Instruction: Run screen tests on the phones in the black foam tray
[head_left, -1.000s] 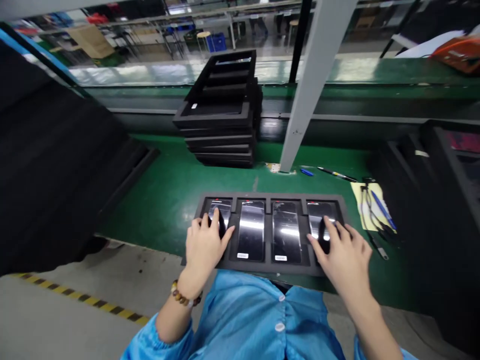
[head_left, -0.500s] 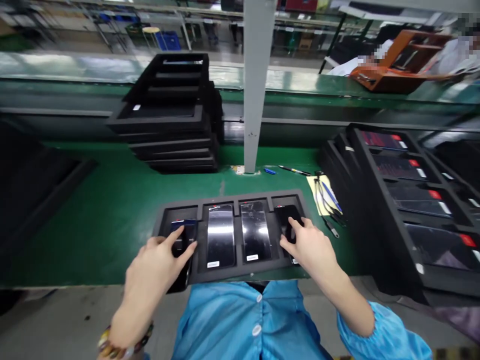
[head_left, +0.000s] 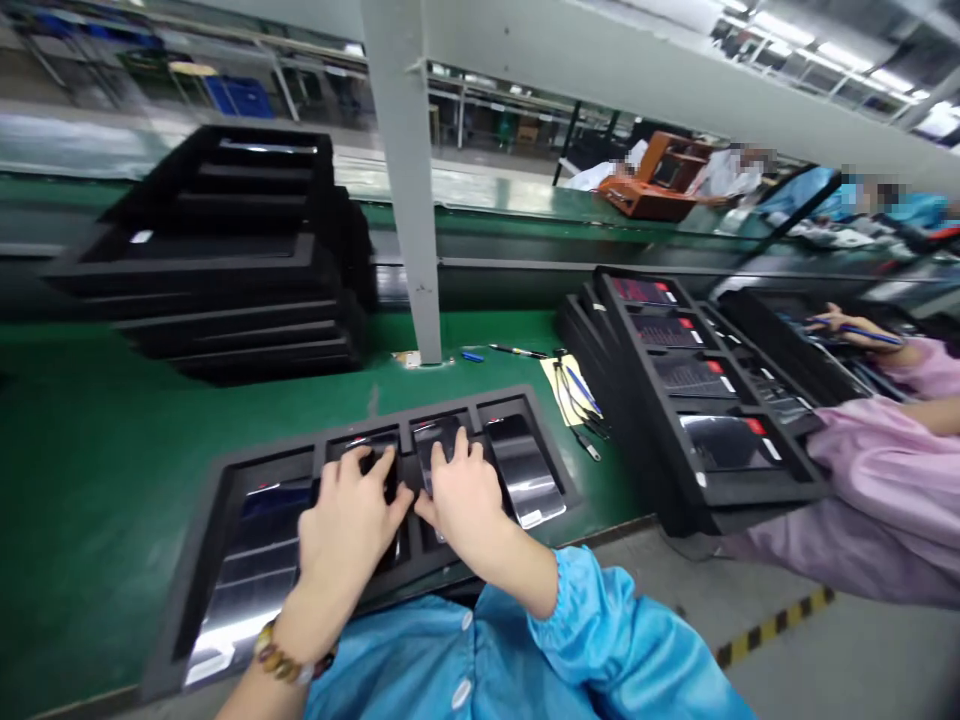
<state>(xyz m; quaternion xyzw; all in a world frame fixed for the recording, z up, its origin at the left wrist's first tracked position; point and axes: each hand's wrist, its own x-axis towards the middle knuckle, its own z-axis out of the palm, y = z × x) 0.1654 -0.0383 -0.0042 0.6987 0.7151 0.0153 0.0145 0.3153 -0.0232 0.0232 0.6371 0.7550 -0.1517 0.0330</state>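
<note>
A black foam tray [head_left: 553, 450] lies at the table's front edge, with a dark glossy phone in each of its compartments. My left hand [head_left: 349, 520] reaches over the second phone from the left [head_left: 379, 442], thumb and fingers bent about its sides. Over the neighbouring phone [head_left: 427, 435], my right hand [head_left: 465, 495] has its thumb at the left edge and fingertips on the upper part. Both hands partly cover these phones. The leftmost phone [head_left: 251, 570] and the rightmost phone [head_left: 525, 465] lie untouched, each with a white label at its lower end.
Stacked black trays [head_left: 240, 290] stand at the back left, beside a grey post [head_left: 409, 200]. To the right, a tray stack [head_left: 637, 400] holds phones with red marks. Cables [head_left: 574, 400] and pens lie on yellow paper [head_left: 555, 375]. A co-worker's pink sleeve [head_left: 885, 470] is far right.
Both hands have moved inward from the outer phones to the two middle ones. The outer phones now lie in their compartments, uncovered. The view has turned right, showing a co-worker's arm.
</note>
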